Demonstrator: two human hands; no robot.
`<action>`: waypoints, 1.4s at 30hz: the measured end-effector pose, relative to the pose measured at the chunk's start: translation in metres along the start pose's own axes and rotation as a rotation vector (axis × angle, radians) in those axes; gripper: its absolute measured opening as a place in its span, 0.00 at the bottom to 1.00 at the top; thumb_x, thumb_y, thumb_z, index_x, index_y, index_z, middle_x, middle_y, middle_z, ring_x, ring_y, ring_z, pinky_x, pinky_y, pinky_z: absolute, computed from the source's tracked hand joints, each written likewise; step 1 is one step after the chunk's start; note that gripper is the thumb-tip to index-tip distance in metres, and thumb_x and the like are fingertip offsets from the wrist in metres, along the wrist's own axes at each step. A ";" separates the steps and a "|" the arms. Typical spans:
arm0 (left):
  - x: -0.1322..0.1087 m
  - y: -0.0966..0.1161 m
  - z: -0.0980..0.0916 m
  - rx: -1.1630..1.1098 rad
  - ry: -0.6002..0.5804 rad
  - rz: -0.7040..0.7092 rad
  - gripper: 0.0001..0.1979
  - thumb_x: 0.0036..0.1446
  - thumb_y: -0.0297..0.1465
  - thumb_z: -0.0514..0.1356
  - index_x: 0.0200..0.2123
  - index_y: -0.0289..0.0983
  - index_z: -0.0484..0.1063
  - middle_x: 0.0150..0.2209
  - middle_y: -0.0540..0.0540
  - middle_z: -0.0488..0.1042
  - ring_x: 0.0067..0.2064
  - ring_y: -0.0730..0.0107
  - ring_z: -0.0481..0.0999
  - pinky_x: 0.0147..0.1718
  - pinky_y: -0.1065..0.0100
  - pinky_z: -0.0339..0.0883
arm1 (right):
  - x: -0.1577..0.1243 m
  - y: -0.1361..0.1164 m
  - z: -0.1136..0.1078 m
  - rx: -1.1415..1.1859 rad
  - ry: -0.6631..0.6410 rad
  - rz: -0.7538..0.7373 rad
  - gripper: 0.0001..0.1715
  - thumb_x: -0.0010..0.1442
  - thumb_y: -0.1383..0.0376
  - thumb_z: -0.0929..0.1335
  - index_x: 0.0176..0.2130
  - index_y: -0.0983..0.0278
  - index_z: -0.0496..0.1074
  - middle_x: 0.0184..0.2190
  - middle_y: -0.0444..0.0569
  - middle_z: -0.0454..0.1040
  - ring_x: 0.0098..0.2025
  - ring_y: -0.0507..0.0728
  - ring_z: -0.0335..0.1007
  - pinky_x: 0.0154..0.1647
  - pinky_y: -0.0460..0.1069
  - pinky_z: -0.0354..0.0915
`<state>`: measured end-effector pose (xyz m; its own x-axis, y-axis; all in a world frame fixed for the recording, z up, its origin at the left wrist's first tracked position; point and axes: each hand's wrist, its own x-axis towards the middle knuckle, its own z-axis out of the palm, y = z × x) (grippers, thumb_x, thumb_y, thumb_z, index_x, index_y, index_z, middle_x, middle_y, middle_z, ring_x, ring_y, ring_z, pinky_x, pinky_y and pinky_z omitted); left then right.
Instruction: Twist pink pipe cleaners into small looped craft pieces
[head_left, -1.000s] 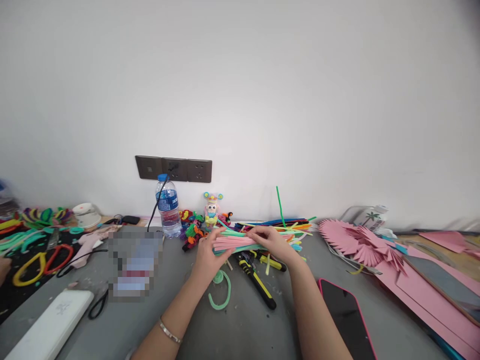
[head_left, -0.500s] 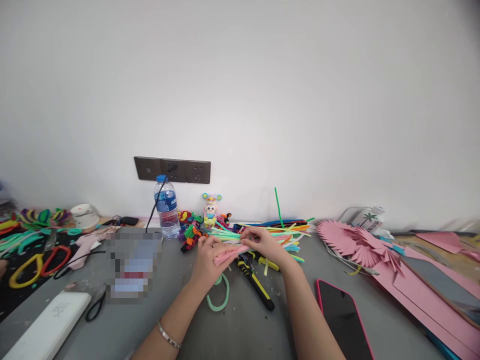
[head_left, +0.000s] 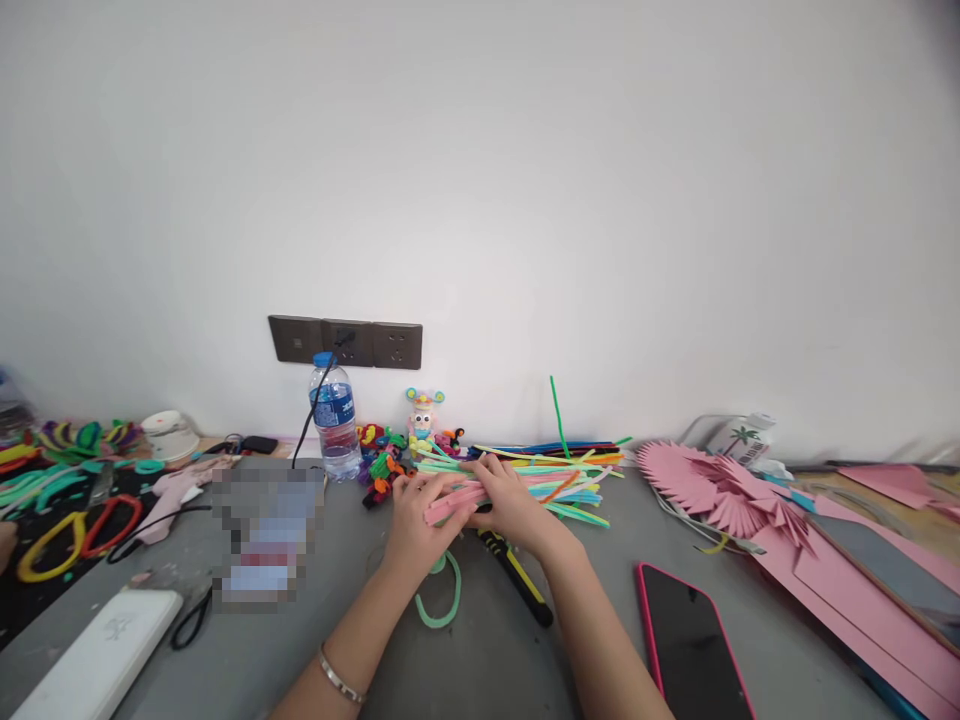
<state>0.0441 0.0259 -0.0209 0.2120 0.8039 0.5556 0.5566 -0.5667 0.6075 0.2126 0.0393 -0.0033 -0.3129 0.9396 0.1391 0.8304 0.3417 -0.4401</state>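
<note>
My left hand (head_left: pixel 414 512) and my right hand (head_left: pixel 504 502) are both closed around a bundle of pink pipe cleaners (head_left: pixel 454 500), held just above the grey table (head_left: pixel 495 650). Behind the hands lies a pile of loose pipe cleaners (head_left: pixel 559 465) in green, yellow, blue and orange. A mint green pipe cleaner bent into a loop (head_left: pixel 441 595) lies below my left hand. Yellow and black pliers (head_left: pixel 517 580) lie under my right wrist.
A phone in a pink case (head_left: pixel 694 640) lies at the right. Pink paper fans and sheets (head_left: pixel 750 500) fill the far right. A water bottle (head_left: pixel 334 420), a small toy figure (head_left: pixel 422 415) and wall sockets (head_left: pixel 345 342) stand at the back. A white box (head_left: pixel 97 655) lies lower left.
My hands have drawn the pink bundle out of the pile and closer together; my right hand slid left along it toward my left hand.
</note>
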 end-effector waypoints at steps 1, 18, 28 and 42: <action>0.000 0.001 0.000 -0.021 0.005 -0.022 0.07 0.54 0.31 0.61 0.38 0.43 0.73 0.37 0.49 0.80 0.39 0.60 0.77 0.45 0.56 0.59 | -0.001 -0.004 0.002 -0.026 -0.003 0.008 0.35 0.51 0.59 0.73 0.57 0.59 0.64 0.50 0.55 0.64 0.52 0.66 0.59 0.51 0.58 0.58; 0.006 -0.012 0.007 -0.734 0.094 -0.370 0.37 0.46 0.38 0.67 0.59 0.39 0.57 0.36 0.46 0.80 0.42 0.59 0.79 0.46 0.59 0.70 | 0.001 -0.003 -0.011 0.138 0.071 -0.162 0.21 0.63 0.71 0.59 0.50 0.57 0.71 0.40 0.51 0.70 0.42 0.60 0.66 0.43 0.51 0.62; 0.001 -0.002 -0.001 -0.176 0.025 -0.048 0.12 0.53 0.33 0.64 0.42 0.46 0.78 0.43 0.47 0.81 0.46 0.56 0.76 0.51 0.52 0.60 | 0.004 -0.004 -0.005 0.094 0.080 -0.160 0.20 0.51 0.78 0.62 0.40 0.62 0.72 0.40 0.51 0.70 0.42 0.60 0.67 0.43 0.51 0.61; -0.003 0.006 -0.009 0.144 0.106 0.125 0.12 0.59 0.30 0.61 0.42 0.53 0.78 0.35 0.52 0.82 0.48 0.57 0.72 0.60 0.42 0.33 | 0.008 0.010 0.000 0.157 0.213 -0.221 0.24 0.50 0.68 0.72 0.47 0.60 0.68 0.46 0.52 0.69 0.49 0.64 0.63 0.50 0.57 0.61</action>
<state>0.0396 0.0184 -0.0134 0.2050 0.7015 0.6826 0.6420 -0.6228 0.4472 0.2178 0.0504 -0.0065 -0.3603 0.8325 0.4208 0.6669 0.5453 -0.5079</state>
